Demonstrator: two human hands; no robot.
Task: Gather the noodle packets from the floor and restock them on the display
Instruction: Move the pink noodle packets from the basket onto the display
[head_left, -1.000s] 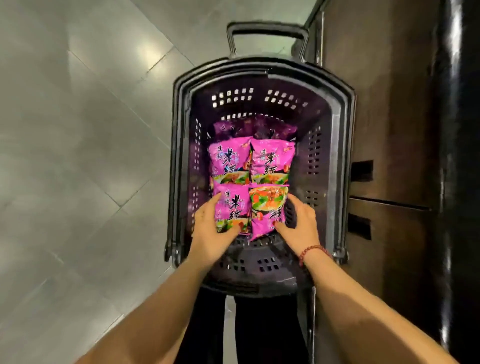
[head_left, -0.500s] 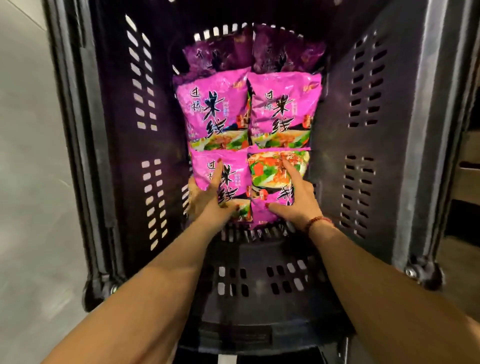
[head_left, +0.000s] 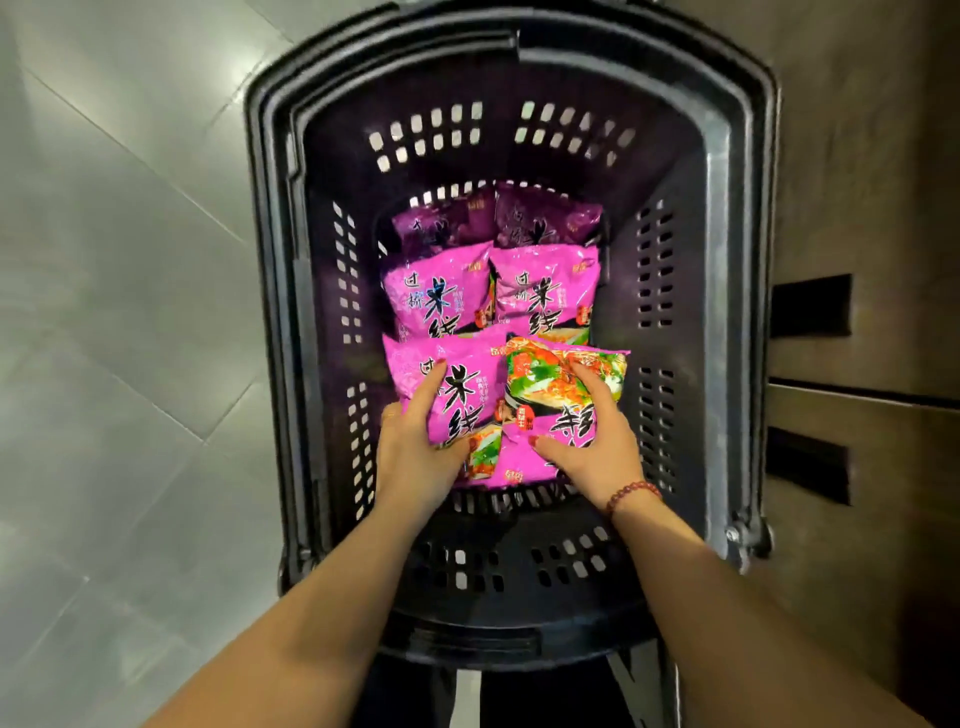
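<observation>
Glossy pink packets, gripped by left hand, right hand; slotted plastic basket

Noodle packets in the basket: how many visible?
6, in rows of two: far pair, middle pair, near pair, one each in left hand and right hand. More may lie beneath.

The deep black slotted plastic basket is open at the top, and its four tall walls close every side. Glossy magenta noodle packets cover its floor two abreast from the far wall. The left hand and right hand grip the nearest pair. Bare slotted floor shows along the near wall. A brown panelled cabinet crowds the right rim, while grey tiled floor lies open off the left rim.
</observation>
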